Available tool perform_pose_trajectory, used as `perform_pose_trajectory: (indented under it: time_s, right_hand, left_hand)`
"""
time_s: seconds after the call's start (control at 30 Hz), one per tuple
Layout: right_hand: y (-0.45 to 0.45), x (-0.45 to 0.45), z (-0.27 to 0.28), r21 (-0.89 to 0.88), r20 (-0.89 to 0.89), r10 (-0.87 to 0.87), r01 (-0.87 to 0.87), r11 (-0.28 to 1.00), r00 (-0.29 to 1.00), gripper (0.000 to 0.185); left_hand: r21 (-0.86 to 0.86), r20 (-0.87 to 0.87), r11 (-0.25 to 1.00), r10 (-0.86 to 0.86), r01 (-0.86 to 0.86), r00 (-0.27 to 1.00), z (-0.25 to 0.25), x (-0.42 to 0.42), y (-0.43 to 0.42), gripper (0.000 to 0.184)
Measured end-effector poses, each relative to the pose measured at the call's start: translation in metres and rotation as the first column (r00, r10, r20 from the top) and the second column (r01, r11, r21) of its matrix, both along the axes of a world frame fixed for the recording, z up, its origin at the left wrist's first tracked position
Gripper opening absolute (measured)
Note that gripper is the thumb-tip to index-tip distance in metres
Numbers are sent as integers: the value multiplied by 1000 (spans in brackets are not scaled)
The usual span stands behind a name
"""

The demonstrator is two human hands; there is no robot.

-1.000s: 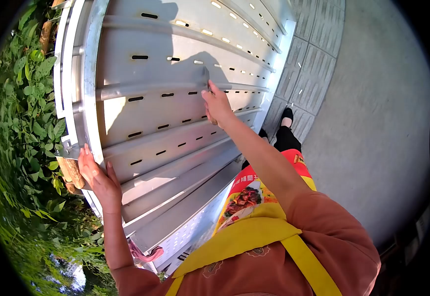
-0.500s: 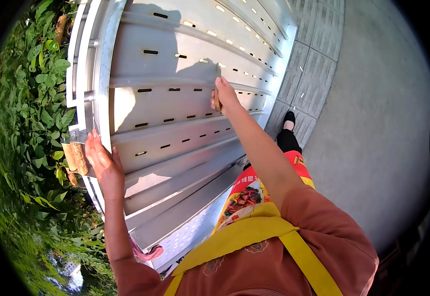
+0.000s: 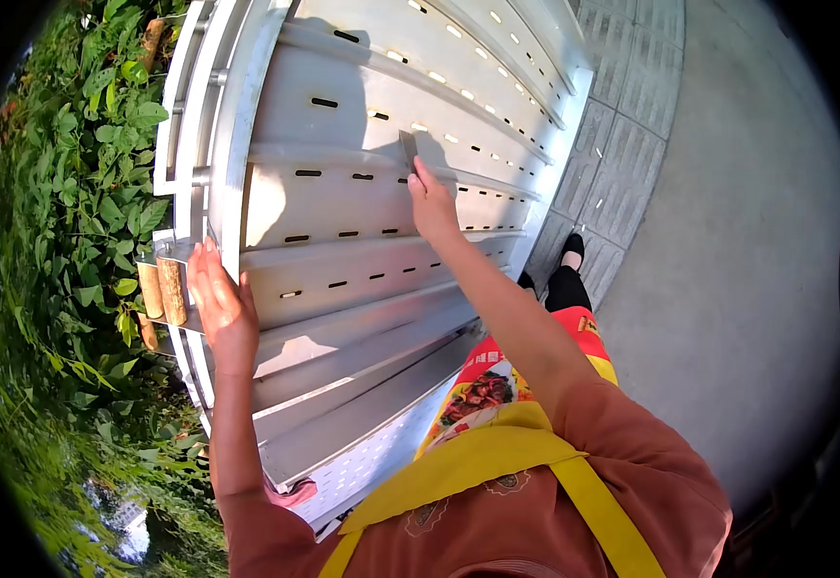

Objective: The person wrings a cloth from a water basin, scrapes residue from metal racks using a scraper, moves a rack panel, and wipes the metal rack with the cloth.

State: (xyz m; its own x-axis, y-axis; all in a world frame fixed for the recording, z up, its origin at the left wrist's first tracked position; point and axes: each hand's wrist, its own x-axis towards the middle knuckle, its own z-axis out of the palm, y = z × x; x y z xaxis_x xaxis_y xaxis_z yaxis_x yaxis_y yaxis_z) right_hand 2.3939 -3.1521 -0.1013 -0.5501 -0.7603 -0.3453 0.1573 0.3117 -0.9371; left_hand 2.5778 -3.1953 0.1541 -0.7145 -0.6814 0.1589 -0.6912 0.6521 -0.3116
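Observation:
A large metal rack [image 3: 333,207] with slotted, ridged panels stands before me. My left hand [image 3: 224,310] lies flat with its fingers stretched along the rack's left rail [image 3: 246,135], holding nothing. A flat, narrow scraper [image 3: 408,148] is gripped in my right hand [image 3: 435,204], near the middle of the slotted panel. Its handle is mostly hidden by my fingers, and its blade is close to a ridge of the panel; whether it touches cannot be told.
Wooden pieces [image 3: 171,291] stick out at the rack's left edge, beside green plants [image 3: 82,212]. A pink cloth [image 3: 292,493] hangs low near a perforated white panel [image 3: 367,464]. Grey paving [image 3: 622,164] lies to the right, with my shoe [image 3: 573,249] on it.
The rack has shifted right in view. My right hand has moved slightly relative to the panel, and the scraper's blade now shows more broadly. My left hand stays on the rail.

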Motion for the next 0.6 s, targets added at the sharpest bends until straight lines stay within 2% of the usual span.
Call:
perform_pose_trajectory:
  time_s: [0.03,0.07,0.13,0.23,0.33,0.43,0.47,0.57,0.6]
  right_hand:
    - [2,8,-6,-44,-87,-18,14,999,996,44]
    - [-2,1,1,32,132,-28,24,999,991,44]
    - [-10,-19,29,178,537,-86,-14,984,839,45]
    - [-17,-1,15,-28,243,17,-10,1000,970,45]
    - [-19,-5,32,-64,-162,55,-66,996,985,45]
    - [-19,-26,50,138,-64,230,-220,966,971,45]
    - [-15,-21,46,71,-67,156,-151,986,986,45]
    - [-9,-6,41,-47,-266,168,-187,981,949,46]
    - [-15,-8,41,-69,-130,151,-161,985,980,46]
  left_hand:
    - [4,-1,1000,-11,11,1000,0,1,1,65]
    - [3,-5,1000,-21,21,1000,0,2,0,64]
    - [10,13,1000,-13,13,1000,1,2,1,62]
    - [0,11,1000,-1,1,1000,2,2,0,58]
    - [4,6,1000,3,-3,1000,1,3,-1,58]
    - [6,-3,1000,-12,13,1000,0,8,2,63]
    - [4,-8,1000,-14,14,1000,0,7,2,64]
    - [-1,-18,1000,-18,18,1000,0,4,-1,64]
    - [2,-21,1000,-18,18,1000,0,3,-2,64]
